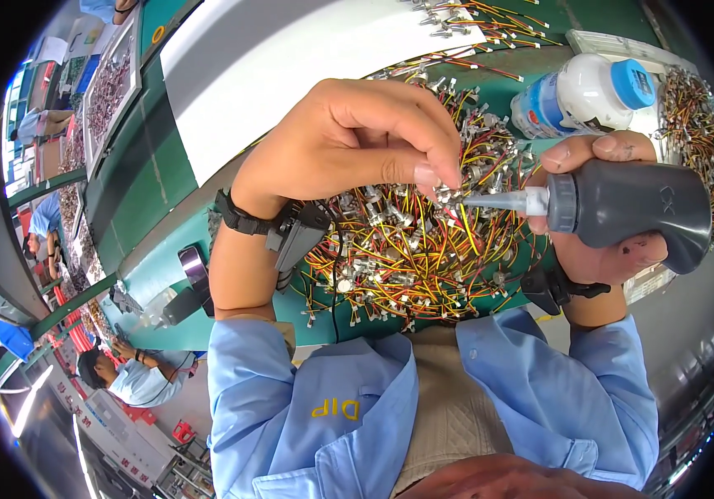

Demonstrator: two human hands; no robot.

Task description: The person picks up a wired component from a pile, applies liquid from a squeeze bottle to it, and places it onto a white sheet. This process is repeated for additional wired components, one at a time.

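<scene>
far left, a couple of co-workers in light blue are working by other counters: one (45, 218) is sitting further up, another (147, 381) is leaning in lower down with a dark cap on. a tray (134, 50) of small parts is lying up there too, slanting away at the edge of the view.

coming right, a dark round-ended thing (195, 268) is resting on the green counter (165, 337), can't tell what it is. a white sheet (232, 91) is spreading across the top, and some wired parts (490, 33) are lying at its right end, a few over its edge.

the left hand (357, 137) is reaching in over the pile, back of the wrist up, with a black strap gadget (303, 224) sitting on the wrist. thumb and index are closing together in a pinch, and they're holding a small metal part (447, 198) right at the tips. under it the pile (407, 274) is sprawling over the counter, all metal bits, white plugs and red, yellow and black wires.

the dark bottle (639, 208) is lying sideways just right of that, its pale nozzle (494, 200) pointing left at the part. can't tell if the tip is touching. the right hand (581, 259) is wrapping round the bottle, fingers on the far side and thumb on the near side, and another black gadget (550, 289) is sitting on that wrist.

behind it a white bottle (581, 93) with a blue cap is leaning over, and far right another heap (694, 125) of wired parts is filling a pale tray.
</scene>
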